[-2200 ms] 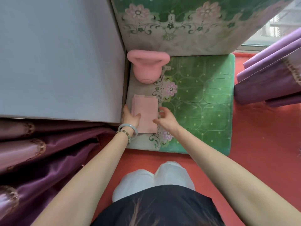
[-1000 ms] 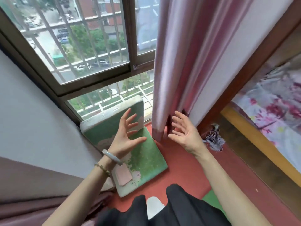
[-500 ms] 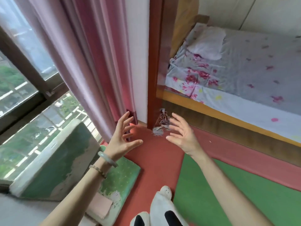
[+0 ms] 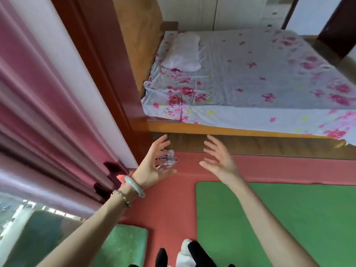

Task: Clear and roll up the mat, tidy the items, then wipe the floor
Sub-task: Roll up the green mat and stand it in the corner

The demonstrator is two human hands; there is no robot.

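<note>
Bare red floor (image 4: 169, 209) lies open below me. Bed frame (image 4: 240, 130) walls off ahead; curtain (image 4: 48, 132) and wooden post (image 4: 107, 64) crowd my left hand (image 4: 149, 170).

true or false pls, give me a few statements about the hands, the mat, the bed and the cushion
1. The left hand and right hand are both open with fingers spread. True.
2. The green mat is already rolled up. False: it lies flat on the red floor.
3. A white pillow lies on the bed. True.
4. The bracelets are on the right wrist. False: they are on the left wrist.
5. The green cushion sits on the bed. False: it is down at floor level by the window, left of the mat.
</note>
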